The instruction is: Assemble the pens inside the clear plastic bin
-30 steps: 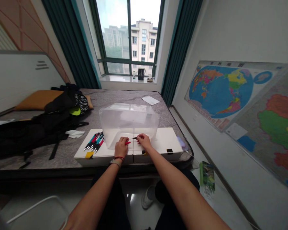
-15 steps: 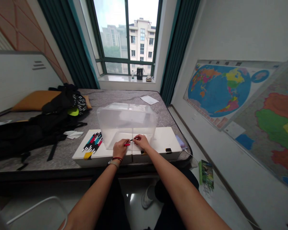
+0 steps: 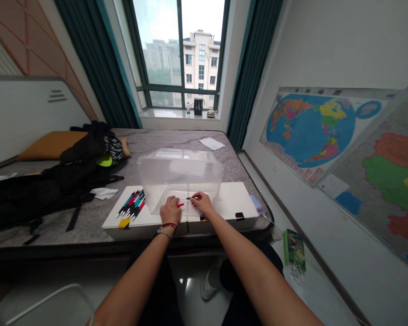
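Observation:
In the head view, my left hand is closed around a red pen part, whose end sticks out to the right. My right hand pinches a thin dark pen part that points left. A small gap separates the two parts. Both hands are over the white boxes, in front of a translucent plastic bin lying with its opening towards me. Left of it, several pens in black, red and teal lie side by side.
A black bag and a cap lie on the grey mattress at left. Nearby is a crumpled tissue. A paper sheet lies farther back. A green box stands on the right, below wall maps.
My hands have come slightly apart, and the dark part is now clear of my left fingers. The camera view has shifted a little.

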`<state>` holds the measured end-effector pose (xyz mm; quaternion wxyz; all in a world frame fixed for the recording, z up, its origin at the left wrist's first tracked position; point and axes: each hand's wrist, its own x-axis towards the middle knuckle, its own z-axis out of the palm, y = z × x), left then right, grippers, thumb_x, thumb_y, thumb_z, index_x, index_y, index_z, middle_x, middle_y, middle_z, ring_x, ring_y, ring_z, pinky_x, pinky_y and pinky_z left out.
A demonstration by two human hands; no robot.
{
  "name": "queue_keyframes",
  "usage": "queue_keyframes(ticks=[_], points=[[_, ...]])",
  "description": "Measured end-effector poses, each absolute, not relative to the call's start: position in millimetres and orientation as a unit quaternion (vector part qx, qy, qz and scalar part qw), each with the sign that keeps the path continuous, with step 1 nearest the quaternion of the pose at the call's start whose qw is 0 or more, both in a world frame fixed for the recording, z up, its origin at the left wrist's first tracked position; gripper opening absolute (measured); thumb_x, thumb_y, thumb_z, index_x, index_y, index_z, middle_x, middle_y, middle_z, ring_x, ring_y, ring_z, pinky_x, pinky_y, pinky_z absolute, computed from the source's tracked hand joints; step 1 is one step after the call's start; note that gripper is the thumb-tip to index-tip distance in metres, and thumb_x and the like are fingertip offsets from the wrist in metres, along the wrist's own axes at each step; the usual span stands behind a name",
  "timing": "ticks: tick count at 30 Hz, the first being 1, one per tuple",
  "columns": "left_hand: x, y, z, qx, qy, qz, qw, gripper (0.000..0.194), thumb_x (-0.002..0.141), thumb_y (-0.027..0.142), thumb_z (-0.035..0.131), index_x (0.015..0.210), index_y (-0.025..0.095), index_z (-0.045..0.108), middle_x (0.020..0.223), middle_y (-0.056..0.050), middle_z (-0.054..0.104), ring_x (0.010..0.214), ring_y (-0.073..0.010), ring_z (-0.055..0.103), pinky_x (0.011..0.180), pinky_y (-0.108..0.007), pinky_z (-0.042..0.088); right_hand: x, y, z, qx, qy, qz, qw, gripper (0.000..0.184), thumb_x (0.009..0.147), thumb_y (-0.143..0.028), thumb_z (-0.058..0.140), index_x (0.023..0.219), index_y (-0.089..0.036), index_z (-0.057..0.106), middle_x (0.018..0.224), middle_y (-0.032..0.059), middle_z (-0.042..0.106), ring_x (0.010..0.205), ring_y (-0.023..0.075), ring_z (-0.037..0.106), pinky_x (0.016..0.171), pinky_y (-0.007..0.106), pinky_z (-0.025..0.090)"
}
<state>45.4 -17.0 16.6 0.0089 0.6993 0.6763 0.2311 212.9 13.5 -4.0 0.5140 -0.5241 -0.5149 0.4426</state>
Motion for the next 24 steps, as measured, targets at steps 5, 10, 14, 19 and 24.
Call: queue_keyframes(ticks=[5, 10, 14, 19, 24], points=[[43.1, -20.0, 18.6, 0.708, 0.665, 0.238, 0.013, 0.032, 0.083, 0.013, 0.049, 0.108, 0.025, 0.064, 0.12, -0.005, 0.058, 0.087, -0.0172, 0.061, 0.072, -0.03, 0.04, 212.1, 10.4, 2.3, -0.525, -0.515, 0.449, 0.507, 0.022, 0.065, -0.032, 0.073, 0.075, -0.018, 0.06, 0.061, -0.0002, 0.064, 0.053, 0.0141, 0.061, 0.054, 0.025, 0.051], [39.0, -24.2, 19.7, 0.727, 0.63, 0.272, 0.02, 0.035, 0.082, 0.012, 0.05, 0.107, 0.03, 0.066, 0.121, -0.001, 0.058, 0.094, -0.0162, 0.059, 0.074, -0.029, 0.04, 212.2, 7.8, 3.4, -0.538, -0.564, 0.413, 0.471, 0.022, 0.065, -0.035, 0.073, 0.075, -0.018, 0.064, 0.069, 0.0021, 0.068, 0.062, 0.0158, 0.063, 0.061, 0.027, 0.051], [37.2, -25.1, 21.4, 0.738, 0.618, 0.269, 0.035, 0.039, 0.081, 0.01, 0.051, 0.109, 0.031, 0.066, 0.118, -0.001, 0.06, 0.094, -0.0156, 0.059, 0.076, -0.029, 0.04, 213.0, 7.1, 3.3, -0.525, -0.611, 0.377, 0.457, 0.019, 0.065, -0.034, 0.075, 0.075, -0.019, 0.07, 0.076, 0.0032, 0.071, 0.073, 0.0176, 0.064, 0.07, 0.029, 0.05], [36.6, -26.1, 24.1, 0.749, 0.605, 0.266, 0.045, 0.033, 0.087, 0.019, 0.048, 0.111, 0.032, 0.067, 0.112, -0.002, 0.064, 0.093, -0.0166, 0.061, 0.075, -0.03, 0.04, 214.0, 4.6, 10.9, -0.501, -0.576, 0.437, 0.476, 0.028, 0.064, -0.039, 0.076, 0.08, -0.017, 0.073, 0.066, 0.0021, 0.068, 0.056, 0.0143, 0.059, 0.057, 0.026, 0.047], [37.3, -28.1, 26.9, 0.756, 0.596, 0.266, 0.046, 0.032, 0.089, 0.021, 0.047, 0.113, 0.032, 0.066, 0.109, -0.003, 0.065, 0.092, -0.0167, 0.062, 0.075, -0.029, 0.041, 213.2, 3.8, 15.7, -0.496, -0.519, 0.481, 0.503, 0.037, 0.059, -0.042, 0.08, 0.083, -0.014, 0.073, 0.061, 0.0017, 0.066, 0.051, 0.0125, 0.057, 0.051, 0.024, 0.046]])
